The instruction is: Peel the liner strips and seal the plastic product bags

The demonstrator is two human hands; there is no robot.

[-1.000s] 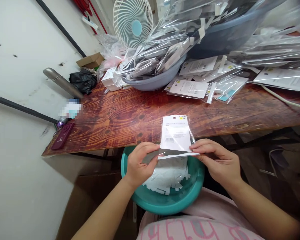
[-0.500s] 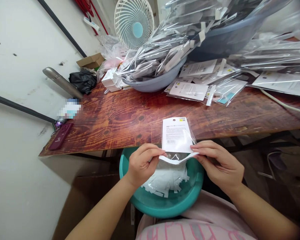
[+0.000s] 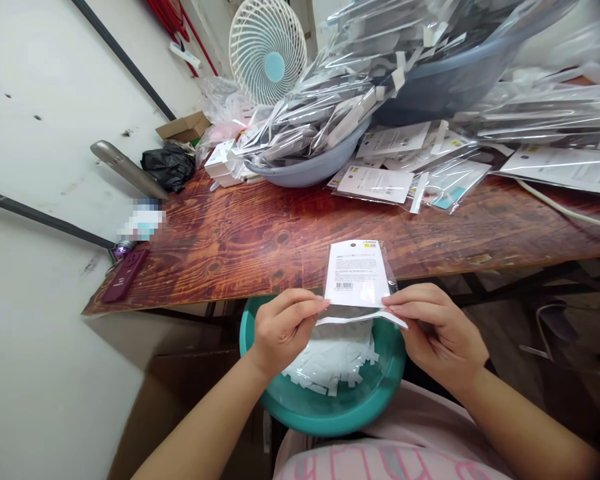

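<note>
A clear plastic bag with a white printed card [image 3: 357, 275] in it is stretched between my two hands above a teal basin [image 3: 330, 423]. My left hand [image 3: 287, 328] pinches its near left corner. At the near right corner, my right hand [image 3: 440, 333] grips the bag with thumb and fingers. A white strip [image 3: 353, 321] runs along the bag's near edge and bows between the hands. The card's far end overlaps the edge of the wooden table [image 3: 230, 240]. Below, white paper strips [image 3: 330, 370] lie heaped in the basin.
On the table a grey-blue basin [image 3: 305, 175] overflows with bagged packages, and a larger basin [image 3: 460, 77] stands behind it. More packages [image 3: 375, 181] lie to the right. A fan [image 3: 267, 50] is at the back; a maroon phone [image 3: 125, 277] rests at the left corner.
The bag has shifted slightly right and tilted, so the card's barcode now shows. The white strip has bent differently and reaches further past my right fingers. Both hands keep their pinch.
</note>
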